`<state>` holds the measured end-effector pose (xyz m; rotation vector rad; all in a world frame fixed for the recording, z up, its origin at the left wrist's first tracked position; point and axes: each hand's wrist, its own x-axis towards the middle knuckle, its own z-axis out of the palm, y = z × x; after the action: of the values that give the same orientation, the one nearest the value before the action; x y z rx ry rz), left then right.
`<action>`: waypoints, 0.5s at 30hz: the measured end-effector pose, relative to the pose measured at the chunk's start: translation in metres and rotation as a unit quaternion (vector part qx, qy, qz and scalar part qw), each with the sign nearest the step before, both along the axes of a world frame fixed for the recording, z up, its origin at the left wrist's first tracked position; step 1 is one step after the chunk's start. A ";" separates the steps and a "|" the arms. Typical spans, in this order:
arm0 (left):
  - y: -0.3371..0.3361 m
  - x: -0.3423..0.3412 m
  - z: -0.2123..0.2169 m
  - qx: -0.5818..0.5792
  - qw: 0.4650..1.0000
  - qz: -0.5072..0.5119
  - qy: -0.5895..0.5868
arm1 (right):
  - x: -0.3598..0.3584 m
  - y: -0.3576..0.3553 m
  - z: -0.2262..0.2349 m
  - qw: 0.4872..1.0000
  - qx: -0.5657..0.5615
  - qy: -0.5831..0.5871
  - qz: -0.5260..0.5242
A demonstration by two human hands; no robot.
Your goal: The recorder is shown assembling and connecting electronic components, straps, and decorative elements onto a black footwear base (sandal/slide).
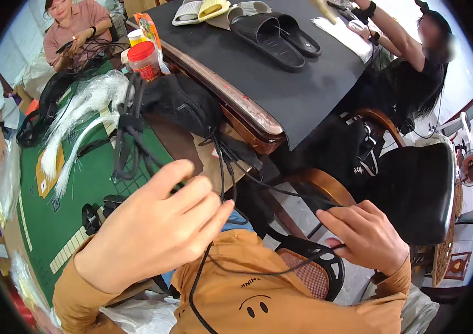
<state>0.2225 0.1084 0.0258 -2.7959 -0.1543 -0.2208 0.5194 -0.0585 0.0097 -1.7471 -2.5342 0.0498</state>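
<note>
A thin black cable (222, 183) runs down the middle of the frame, from a dark bundle of cords (128, 128) at upper left, past the left hand (155, 231), and on over the orange sweatshirt (259, 300) at the bottom edge; another stretch of it crosses rightward to the right hand (367, 234). The left hand sits just left of centre, raised, palm turned down and away, its fingers (203, 209) extended and lying close together with the tips at the cable; whether they actually pinch it cannot be told. The right hand, lower right of centre, is curled, fingers folded inward around the cable's end, resting above a black chair back with a woven panel (309, 267). Both forearms in orange sleeves rise from the lower edge. Left of the hands lies a green table mat (80, 183) with white fibre bundles (86, 106). Above, a black bag (183, 103), a red-lidded jar (143, 60), and black slippers (275, 33) on a dark tabletop (303, 83).
</note>
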 end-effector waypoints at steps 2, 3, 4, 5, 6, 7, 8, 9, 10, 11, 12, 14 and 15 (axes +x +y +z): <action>0.000 0.010 -0.002 -0.004 1.000 -0.024 0.006 | -0.008 0.006 0.013 0.998 0.050 0.023 0.043; 0.000 0.017 -0.003 -0.006 0.999 -0.037 0.008 | -0.011 0.009 0.019 0.997 0.064 0.021 0.033; 0.000 0.024 -0.002 0.008 0.998 -0.054 0.013 | -0.013 0.012 0.026 0.997 0.076 0.020 0.024; 0.000 0.032 -0.004 0.015 0.997 -0.070 0.031 | -0.014 0.014 0.031 0.996 0.087 0.017 0.013; 0.000 0.040 -0.005 0.022 0.995 -0.085 0.050 | -0.014 0.017 0.034 0.995 0.097 0.000 0.002; -0.002 0.047 -0.005 0.031 0.992 -0.100 0.068 | -0.012 0.020 0.038 0.995 0.100 -0.010 0.002; -0.007 0.053 -0.002 0.093 0.987 -0.112 0.071 | -0.009 0.023 0.039 0.994 0.111 -0.019 0.006; -0.014 0.057 -0.004 0.112 0.979 -0.130 0.110 | -0.008 0.026 0.041 0.992 0.122 -0.029 0.010; -0.023 0.059 -0.016 0.115 0.974 -0.151 0.121 | -0.010 0.030 0.042 0.992 0.125 -0.027 0.013; -0.033 0.062 -0.031 0.119 0.969 -0.174 0.130 | -0.013 0.032 0.046 0.991 0.128 -0.027 0.012; -0.045 0.066 -0.047 0.112 0.972 -0.170 0.119 | -0.016 0.033 0.049 0.991 0.129 -0.027 0.012; -0.060 0.068 -0.073 0.123 0.973 -0.170 0.092 | -0.019 0.032 0.051 0.989 0.141 -0.034 0.005; -0.065 0.068 -0.083 0.141 0.972 -0.173 0.077 | -0.020 0.031 0.052 0.988 0.148 -0.038 0.000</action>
<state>0.2903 0.0436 -0.0571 -2.5224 0.3769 -0.0957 0.4997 -0.0276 0.0620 -1.6599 -2.4382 -0.3784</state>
